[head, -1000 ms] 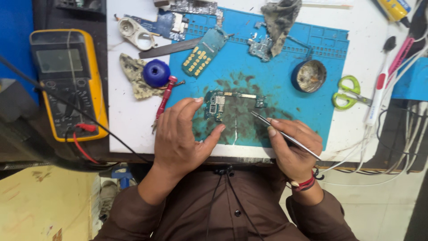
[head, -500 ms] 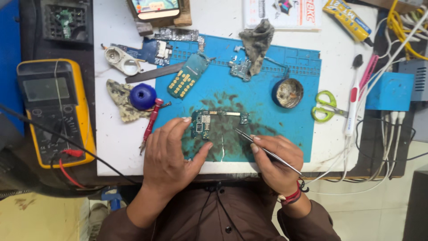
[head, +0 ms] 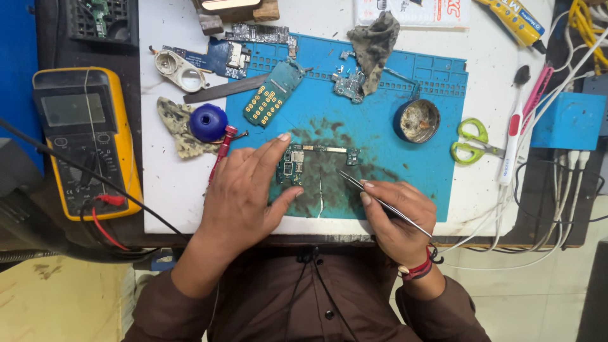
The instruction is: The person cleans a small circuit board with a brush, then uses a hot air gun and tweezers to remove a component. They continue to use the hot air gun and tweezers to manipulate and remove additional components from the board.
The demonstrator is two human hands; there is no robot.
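Head view. The circuit board (head: 311,166) lies flat on the stained middle of the blue work mat (head: 405,133), near the front edge of the white table (head: 171,196).

The left hand (head: 244,199) rests palm down on the mat. Its fingers are extended, not clenched; forefinger and thumb bracket the left end of the circuit board and touch it.

The right hand (head: 399,215) is closed around a pair of metal tweezers (head: 380,201). The tweezer tips lie just beside the lower right edge of the board; contact cannot be confirmed.

Surrounding items:
- Yellow multimeter (head: 85,142), left of the table, with red and black leads.
- Blue round container (head: 208,122) and red-handled tool (head: 221,155), beside the left hand.
- Phone keypad (head: 272,95), on the mat's upper left.
- Round tin (head: 417,120), right of the board.
- Green-handled scissors (head: 472,142), off the mat's right edge.
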